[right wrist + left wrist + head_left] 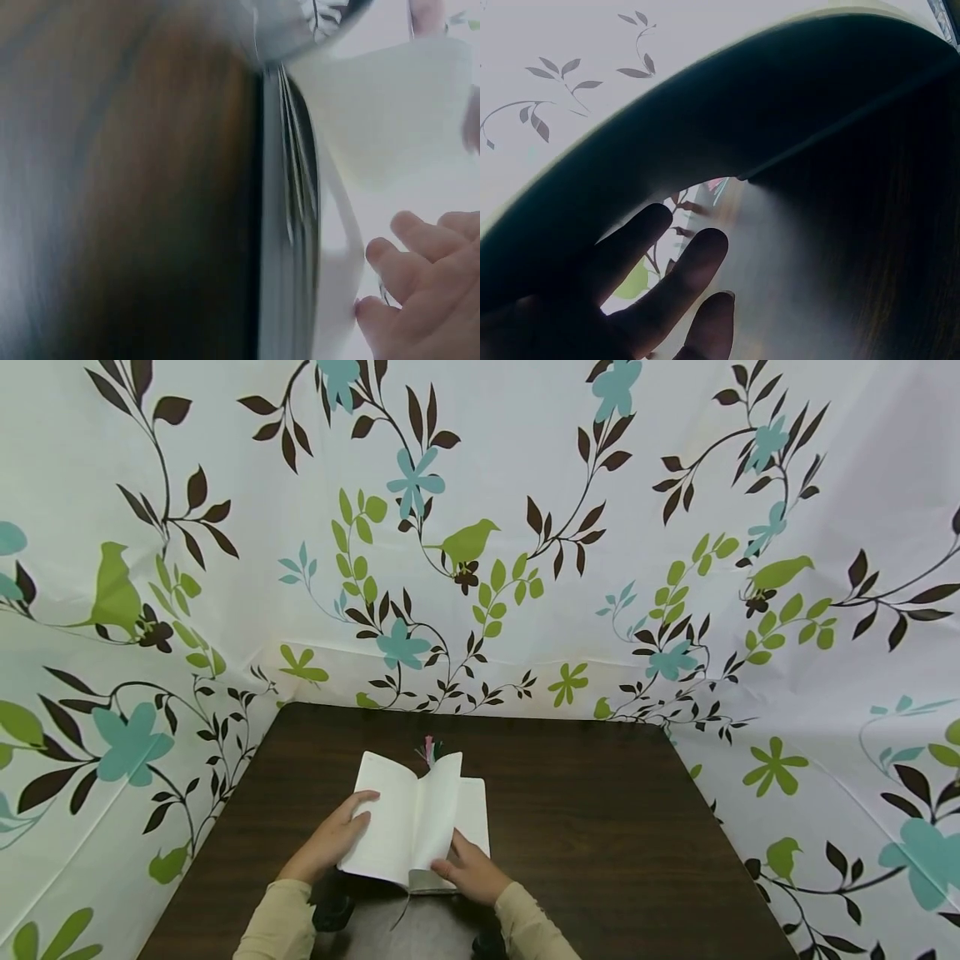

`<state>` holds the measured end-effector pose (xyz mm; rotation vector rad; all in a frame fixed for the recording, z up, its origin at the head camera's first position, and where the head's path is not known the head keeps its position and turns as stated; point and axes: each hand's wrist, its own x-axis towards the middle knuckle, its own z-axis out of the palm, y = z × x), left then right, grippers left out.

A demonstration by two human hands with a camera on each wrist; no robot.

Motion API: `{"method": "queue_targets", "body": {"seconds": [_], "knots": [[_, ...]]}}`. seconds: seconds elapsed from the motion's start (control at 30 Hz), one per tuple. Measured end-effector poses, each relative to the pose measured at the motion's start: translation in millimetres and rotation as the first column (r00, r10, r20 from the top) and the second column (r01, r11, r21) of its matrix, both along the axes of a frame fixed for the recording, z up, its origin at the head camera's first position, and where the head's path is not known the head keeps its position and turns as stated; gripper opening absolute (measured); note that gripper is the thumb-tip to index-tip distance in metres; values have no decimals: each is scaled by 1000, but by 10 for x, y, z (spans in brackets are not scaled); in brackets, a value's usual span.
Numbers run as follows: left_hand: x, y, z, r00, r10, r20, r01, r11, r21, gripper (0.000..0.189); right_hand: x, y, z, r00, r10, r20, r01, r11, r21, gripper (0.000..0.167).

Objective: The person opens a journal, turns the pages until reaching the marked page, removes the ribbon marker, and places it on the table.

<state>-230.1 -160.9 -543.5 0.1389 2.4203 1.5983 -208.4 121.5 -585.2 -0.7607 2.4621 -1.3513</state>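
An open notebook point(386, 827) with pale pages lies at the front of the dark table, its left side tilted up. My left hand point(330, 839) grips its left edge, thumb over the page; in the left wrist view the fingers point(682, 274) spread beneath the dark cover. A raised page point(437, 814) stands curved near the middle. At its lower right edge my right hand point(476, 870) pinches it, thumb in front and fingers behind. The right wrist view has the right hand point(427, 285) beside the notebook's stacked page edges point(289, 300).
Pink and green tassel threads point(429, 750) stick out past the notebook's top. A thin ribbon point(401, 910) hangs from its lower edge. The brown wooden table point(585, 827) extends to the right, with a leaf-and-bird patterned sheet point(510, 468) behind and at both sides.
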Motion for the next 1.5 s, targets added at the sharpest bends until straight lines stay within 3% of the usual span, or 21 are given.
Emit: {"method": "queue_targets", "body": {"seconds": [0.07, 0.2, 0.37, 0.53, 0.7, 0.9, 1.2, 1.5], "knots": [[-4, 0, -5, 1000, -2, -8, 3, 1000, 8, 41, 19, -84, 18, 1000, 22, 17, -21, 1000, -9, 70], [-12, 2, -22, 1000, 4, -24, -4, 1000, 19, 47, 43, -221, 11, 998, 54, -11, -53, 995, 86, 73], [-13, -5, -30, 1000, 12, -6, -12, 1000, 17, 55, 74, -319, -44, 988, 124, -96, -103, 974, 203, 71], [-4, -21, -21, 1000, -10, 27, 8, 998, 62, 66, 97, -369, -64, 979, 167, -118, -129, 951, 280, 61], [-14, -20, -26, 999, 4, 36, -4, 1000, 7, 69, 89, -383, -59, 978, 173, -120, -126, 938, 322, 58], [-21, -42, -48, 1000, -10, 9, 10, 1000, -6, 77, 75, -339, -81, 966, 179, -186, -95, 916, 389, 52], [-39, -69, -55, 999, -45, 10, 45, 999, 17, 83, 38, -115, -140, 939, 167, -300, 14, 853, 522, 58], [-21, -57, -54, 999, -34, -24, 33, 999, -23, 49, -61, 199, -191, 957, 57, -286, 110, 838, 534, 68]]}}
